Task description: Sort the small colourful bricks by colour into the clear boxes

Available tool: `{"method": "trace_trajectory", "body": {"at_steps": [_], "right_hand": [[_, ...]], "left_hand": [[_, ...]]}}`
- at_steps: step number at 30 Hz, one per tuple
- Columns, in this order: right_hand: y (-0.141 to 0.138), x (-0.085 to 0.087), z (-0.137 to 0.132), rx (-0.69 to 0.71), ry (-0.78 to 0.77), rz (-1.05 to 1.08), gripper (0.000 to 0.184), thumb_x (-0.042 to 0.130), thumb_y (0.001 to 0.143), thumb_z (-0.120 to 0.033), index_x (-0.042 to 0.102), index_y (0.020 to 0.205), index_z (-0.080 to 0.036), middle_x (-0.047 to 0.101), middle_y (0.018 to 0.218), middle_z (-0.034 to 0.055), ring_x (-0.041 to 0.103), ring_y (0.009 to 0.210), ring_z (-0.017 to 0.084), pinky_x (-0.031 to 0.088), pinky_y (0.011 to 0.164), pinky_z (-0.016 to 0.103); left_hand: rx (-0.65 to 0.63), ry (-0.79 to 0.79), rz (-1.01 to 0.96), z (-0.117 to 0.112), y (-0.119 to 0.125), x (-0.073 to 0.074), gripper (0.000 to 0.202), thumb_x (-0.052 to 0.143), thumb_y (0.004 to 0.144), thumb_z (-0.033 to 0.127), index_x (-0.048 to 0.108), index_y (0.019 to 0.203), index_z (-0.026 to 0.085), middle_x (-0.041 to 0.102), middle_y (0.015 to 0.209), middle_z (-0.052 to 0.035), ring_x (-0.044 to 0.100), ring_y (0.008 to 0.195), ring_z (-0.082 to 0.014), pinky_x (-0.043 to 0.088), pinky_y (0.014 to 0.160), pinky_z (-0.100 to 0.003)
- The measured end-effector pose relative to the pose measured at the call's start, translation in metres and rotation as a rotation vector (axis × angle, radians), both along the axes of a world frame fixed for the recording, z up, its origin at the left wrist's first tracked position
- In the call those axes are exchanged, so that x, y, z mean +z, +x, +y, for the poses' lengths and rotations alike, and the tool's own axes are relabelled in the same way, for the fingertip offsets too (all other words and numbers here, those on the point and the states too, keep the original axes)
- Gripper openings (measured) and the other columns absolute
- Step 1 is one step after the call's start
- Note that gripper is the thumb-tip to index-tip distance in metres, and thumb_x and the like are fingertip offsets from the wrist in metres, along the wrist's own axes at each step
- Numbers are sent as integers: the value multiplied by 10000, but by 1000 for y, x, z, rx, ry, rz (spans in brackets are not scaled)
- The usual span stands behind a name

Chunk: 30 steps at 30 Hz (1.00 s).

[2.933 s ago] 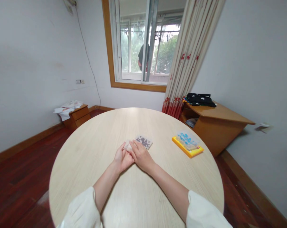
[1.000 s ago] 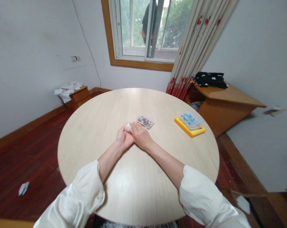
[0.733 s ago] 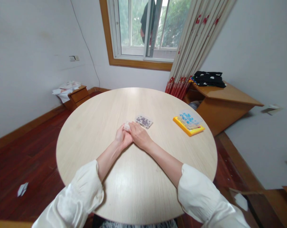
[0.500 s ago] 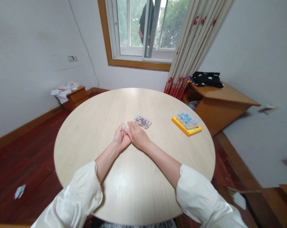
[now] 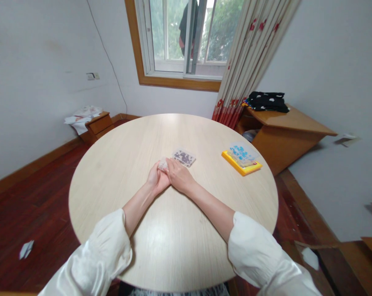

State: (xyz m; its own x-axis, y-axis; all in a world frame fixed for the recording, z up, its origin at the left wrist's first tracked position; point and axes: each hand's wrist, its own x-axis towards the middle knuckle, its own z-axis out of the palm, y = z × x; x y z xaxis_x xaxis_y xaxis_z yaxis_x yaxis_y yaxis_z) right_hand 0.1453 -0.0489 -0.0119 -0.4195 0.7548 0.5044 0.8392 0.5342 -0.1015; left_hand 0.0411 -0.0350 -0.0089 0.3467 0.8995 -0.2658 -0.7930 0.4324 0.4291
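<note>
My left hand [image 5: 156,181] and my right hand [image 5: 179,177] rest together at the middle of the round pale wood table [image 5: 118,164]. Between their fingertips sits a small pale clear thing [image 5: 163,165]; both hands are closed around it. Just beyond the fingers lies a small clear case [image 5: 184,157] with dark pieces inside. My forearms are bare, with white sleeves near the table's front edge.
A yellow tray [image 5: 242,163] with a clear lid and blue pieces lies at the table's right. A wooden desk [image 5: 289,127] with folded dark cloth [image 5: 267,101] stands by the curtain [image 5: 247,57]. A low wooden cabinet [image 5: 97,125] with papers stands at the left wall. A person stands outside the window [image 5: 186,28].
My hands have stayed joined on the small pale thing. The head camera has tilted down and drifted slightly, so the table sits higher in view than 2.9 s ago.
</note>
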Motion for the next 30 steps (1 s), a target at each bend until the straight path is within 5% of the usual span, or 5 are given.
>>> {"method": "trace_trajectory", "body": {"at_steps": [8,13,19,25,30], "right_hand": [[10,7,0,-6,-127,361,402,318,940,-276,489,1241,-71,585,1203,192,557,1121,227,434,967,384],[30,16,7,-121,-250,842,361,367,909,-419,556,1081,-164,682,835,58,651,767,171,512,731,308],[37,13,21,-156,-401,1177,437,375,854,-553,570,908,-166,603,632,-2,562,495,123,434,458,224],[50,7,20,-124,-229,913,451,325,902,-460,521,1159,-147,656,896,82,615,818,171,495,716,306],[62,-8,19,-245,-101,282,532,590,795,-364,502,1249,-101,452,1326,219,384,1247,310,290,1022,474]], "left_hand": [[-143,0,38,-7,-3,10,348,328,896,330,609,935,129,670,818,-98,640,703,-178,524,678,-329],[-365,48,109,-14,-6,16,464,307,881,432,580,1051,98,656,856,-161,633,694,-235,482,597,-349],[-471,107,117,-18,-7,20,519,307,875,433,522,1171,64,647,881,-190,613,670,-237,466,627,-373],[-217,33,140,-13,-10,21,484,283,889,412,515,1151,78,643,870,-171,624,692,-239,493,642,-384],[-11,-1,140,-9,-12,25,521,258,898,431,462,1202,60,629,970,-208,646,795,-258,521,713,-416]]}}
